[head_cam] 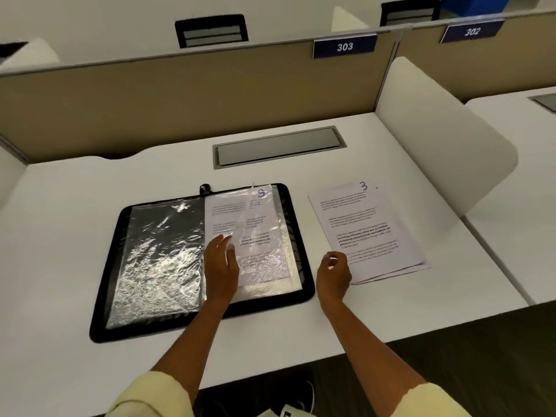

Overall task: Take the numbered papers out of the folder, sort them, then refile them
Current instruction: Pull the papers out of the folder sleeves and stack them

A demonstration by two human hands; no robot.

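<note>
A black zip folder point(301, 275) lies open on the white desk, its clear plastic sleeves point(156, 260) spread flat. In the right-hand sleeve sits a printed paper point(258, 233) with a blue handwritten number at its top. My left hand point(221, 266) rests flat on that sleeve near the spine, fingers straight. Right of the folder lies a small stack of printed papers point(367, 230), the top one marked 3. My right hand point(332, 273) hovers at the stack's near left corner with fingers loosely curled; whether it pinches the corner cannot be told.
A grey cable hatch point(278, 145) is set in the desk point(60, 236) behind the folder. A tan partition point(150, 94) with a plate reading 303 closes the back. A white side divider point(436, 145) stands on the right.
</note>
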